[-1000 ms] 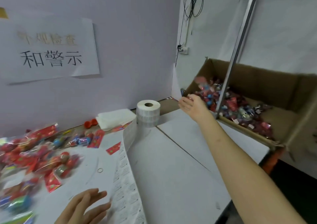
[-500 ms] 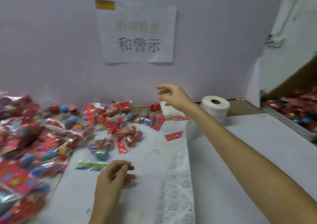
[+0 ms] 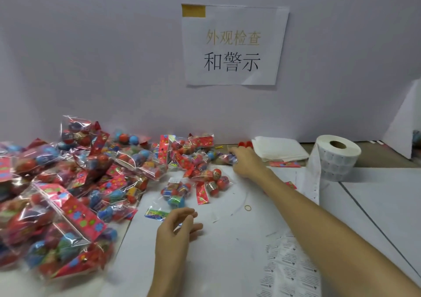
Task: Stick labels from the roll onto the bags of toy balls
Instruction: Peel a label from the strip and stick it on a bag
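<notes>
Right hand (image 3: 247, 163) has left box at right, now on small bag (image 3: 228, 157) by wall; grip unclear. Left hand (image 3: 176, 227) relaxed, empty. Label roll (image 3: 337, 158) stands just right, untouched. Judgement: fetching next bag for labelling.

We stood at a packing bench: heaped bags of toy balls (image 3: 75, 183) at left, label roll (image 3: 337, 158) right, inspection notice (image 3: 234, 45) above.
</notes>
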`<state>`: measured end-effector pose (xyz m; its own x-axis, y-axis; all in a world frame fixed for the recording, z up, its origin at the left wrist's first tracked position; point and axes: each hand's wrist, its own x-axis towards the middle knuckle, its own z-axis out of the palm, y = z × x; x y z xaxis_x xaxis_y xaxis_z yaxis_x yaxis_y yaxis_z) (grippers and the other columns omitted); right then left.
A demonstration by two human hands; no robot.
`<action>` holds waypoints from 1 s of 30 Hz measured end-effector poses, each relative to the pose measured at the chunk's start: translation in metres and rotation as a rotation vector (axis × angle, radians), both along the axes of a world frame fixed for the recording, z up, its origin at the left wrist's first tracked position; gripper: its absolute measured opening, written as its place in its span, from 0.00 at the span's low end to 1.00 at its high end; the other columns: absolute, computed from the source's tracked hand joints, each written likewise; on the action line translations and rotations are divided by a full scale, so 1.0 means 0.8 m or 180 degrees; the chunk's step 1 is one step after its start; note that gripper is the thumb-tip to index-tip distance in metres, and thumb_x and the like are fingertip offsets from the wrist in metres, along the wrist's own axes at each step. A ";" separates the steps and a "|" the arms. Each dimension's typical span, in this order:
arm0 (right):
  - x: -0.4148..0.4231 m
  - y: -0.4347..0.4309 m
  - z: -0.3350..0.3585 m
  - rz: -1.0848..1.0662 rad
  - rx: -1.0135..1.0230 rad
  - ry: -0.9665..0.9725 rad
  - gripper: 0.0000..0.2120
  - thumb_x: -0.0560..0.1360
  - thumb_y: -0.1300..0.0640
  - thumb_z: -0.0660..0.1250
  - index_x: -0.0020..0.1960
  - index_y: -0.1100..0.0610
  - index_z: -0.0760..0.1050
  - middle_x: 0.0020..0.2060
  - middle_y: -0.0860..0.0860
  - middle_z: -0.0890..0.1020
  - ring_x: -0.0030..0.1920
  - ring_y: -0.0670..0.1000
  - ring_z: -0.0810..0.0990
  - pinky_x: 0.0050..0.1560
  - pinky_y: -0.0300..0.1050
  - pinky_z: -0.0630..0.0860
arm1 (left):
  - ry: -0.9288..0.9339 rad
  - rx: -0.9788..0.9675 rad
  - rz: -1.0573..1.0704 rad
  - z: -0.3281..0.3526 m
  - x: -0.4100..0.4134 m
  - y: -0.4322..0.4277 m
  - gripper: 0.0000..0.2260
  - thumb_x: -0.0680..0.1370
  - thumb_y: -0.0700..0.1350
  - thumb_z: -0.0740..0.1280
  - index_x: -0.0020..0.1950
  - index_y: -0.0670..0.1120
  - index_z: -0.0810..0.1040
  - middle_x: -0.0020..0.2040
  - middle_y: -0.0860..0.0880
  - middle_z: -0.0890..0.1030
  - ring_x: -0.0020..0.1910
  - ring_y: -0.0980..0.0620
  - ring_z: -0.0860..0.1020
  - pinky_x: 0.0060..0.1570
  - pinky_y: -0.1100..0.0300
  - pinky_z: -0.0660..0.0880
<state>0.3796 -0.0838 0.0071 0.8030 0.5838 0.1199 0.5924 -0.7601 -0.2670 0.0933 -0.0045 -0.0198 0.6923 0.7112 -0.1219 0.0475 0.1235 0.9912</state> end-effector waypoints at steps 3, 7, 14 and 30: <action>-0.009 -0.004 0.027 -0.0420 0.1769 0.1073 0.09 0.78 0.59 0.65 0.56 0.55 0.81 0.49 0.50 0.81 0.50 0.52 0.78 0.46 0.44 0.75 | -0.0032 -0.0082 -0.0074 0.003 -0.001 -0.004 0.08 0.83 0.36 0.65 0.52 0.45 0.83 0.49 0.46 0.86 0.43 0.47 0.87 0.38 0.61 0.81; -0.076 -0.018 0.055 -0.0429 0.3872 0.2833 0.06 0.78 0.63 0.62 0.48 0.57 0.78 0.41 0.53 0.81 0.38 0.50 0.80 0.32 0.41 0.74 | -0.0171 -0.0330 -0.0238 0.011 -0.003 -0.011 0.06 0.82 0.40 0.68 0.54 0.45 0.84 0.50 0.48 0.87 0.45 0.47 0.87 0.47 0.52 0.82; -0.206 -0.040 0.029 0.0217 0.4812 0.4101 0.18 0.75 0.57 0.66 0.62 0.61 0.81 0.59 0.63 0.83 0.56 0.59 0.82 0.63 0.56 0.76 | -0.0559 -0.0781 -0.0724 0.027 -0.007 -0.022 0.21 0.72 0.53 0.73 0.62 0.46 0.82 0.56 0.48 0.86 0.51 0.45 0.87 0.51 0.52 0.81; -0.230 -0.060 -0.001 0.0021 0.3651 0.2989 0.25 0.71 0.44 0.74 0.65 0.50 0.75 0.57 0.53 0.83 0.56 0.55 0.84 0.53 0.51 0.83 | -0.0679 -0.0840 -0.0542 0.056 0.019 0.006 0.05 0.79 0.42 0.71 0.54 0.43 0.83 0.46 0.44 0.88 0.46 0.48 0.87 0.41 0.61 0.83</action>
<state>0.1959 -0.1314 0.0064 0.8435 0.5355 -0.0422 -0.1301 0.1274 -0.9833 0.1084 0.0006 0.0251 0.8275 0.5473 -0.1257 -0.1148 0.3840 0.9162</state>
